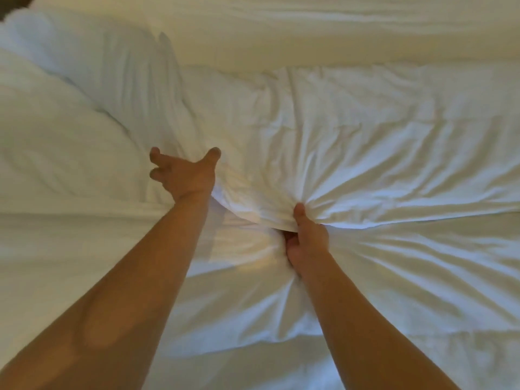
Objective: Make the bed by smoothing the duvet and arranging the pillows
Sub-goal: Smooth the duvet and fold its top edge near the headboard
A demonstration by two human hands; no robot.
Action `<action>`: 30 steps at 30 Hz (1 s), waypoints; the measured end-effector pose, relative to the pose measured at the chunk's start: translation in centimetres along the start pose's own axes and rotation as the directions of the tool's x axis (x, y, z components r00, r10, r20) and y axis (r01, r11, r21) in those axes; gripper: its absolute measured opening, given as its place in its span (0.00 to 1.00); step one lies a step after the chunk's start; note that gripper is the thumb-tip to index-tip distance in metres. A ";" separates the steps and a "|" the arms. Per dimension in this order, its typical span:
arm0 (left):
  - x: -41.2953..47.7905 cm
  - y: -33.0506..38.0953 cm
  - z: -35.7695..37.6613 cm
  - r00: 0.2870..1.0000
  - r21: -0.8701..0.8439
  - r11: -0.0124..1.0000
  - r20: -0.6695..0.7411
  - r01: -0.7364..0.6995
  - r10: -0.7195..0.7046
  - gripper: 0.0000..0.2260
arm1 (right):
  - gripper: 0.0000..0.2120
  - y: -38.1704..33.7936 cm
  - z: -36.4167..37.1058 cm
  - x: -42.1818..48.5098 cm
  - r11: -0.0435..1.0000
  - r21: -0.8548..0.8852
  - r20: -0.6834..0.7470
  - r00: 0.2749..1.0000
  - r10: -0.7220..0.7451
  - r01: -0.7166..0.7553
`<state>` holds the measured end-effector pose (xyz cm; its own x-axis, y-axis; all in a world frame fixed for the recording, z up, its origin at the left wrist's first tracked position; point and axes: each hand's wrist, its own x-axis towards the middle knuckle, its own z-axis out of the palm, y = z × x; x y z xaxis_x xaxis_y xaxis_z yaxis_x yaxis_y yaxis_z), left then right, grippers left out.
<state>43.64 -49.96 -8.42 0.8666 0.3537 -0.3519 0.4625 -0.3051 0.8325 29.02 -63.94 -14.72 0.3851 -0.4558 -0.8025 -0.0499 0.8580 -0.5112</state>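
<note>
Right hand (305, 243) clenched on the duvet (365, 153) edge, centre frame, with creases radiating from the grip. Left hand (183, 173) released, fingers spread beside the fold; contact unclear. Pillow (56, 170) at left. Risk: a one-handed pull may skew the duvet and deepen the creases.

Off-task in my feed | dark brown patch (9, 2), top-left corner, blurred, I cannot tell what it is | smooth pale cream cloth band (337, 38) across the top, lightly creased, sheet or not unclear.
</note>
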 end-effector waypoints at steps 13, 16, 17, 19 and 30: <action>-0.2 -9.2 -9.6 0.871 -0.802 0.339 0.454 0.492 -0.189 0.39 | 0.13 -0.3 0.6 0.1 0.997 -0.065 -0.041 0.998 0.042 -0.045; 1.0 -9.8 -8.5 0.851 -0.752 0.399 0.446 0.524 -0.276 0.20 | 0.10 -0.4 1.1 -0.1 0.998 -0.068 -0.055 0.998 0.017 -0.021; 1.4 -9.4 -8.1 0.858 -0.729 0.454 0.442 0.513 -0.261 0.19 | 0.13 -0.2 1.4 -0.5 0.999 -0.038 -0.042 0.999 0.004 -0.005; 1.8 -8.9 -8.1 0.885 -0.662 0.601 0.426 0.448 -0.191 0.18 | 0.21 0.4 1.9 -1.4 0.996 0.087 0.053 0.999 -0.001 -0.004; 10.4 1.6 -9.6 0.834 0.681 0.528 0.235 -0.508 0.500 0.53 | 0.29 15.7 11.3 -5.3 0.998 0.046 0.060 0.998 0.027 -0.030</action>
<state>51.63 -38.25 -6.59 0.9976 -0.0652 0.0222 -0.0689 -0.9426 0.3267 36.60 -45.32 -15.00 0.4382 -0.4171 -0.7962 -0.0191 0.8813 -0.4722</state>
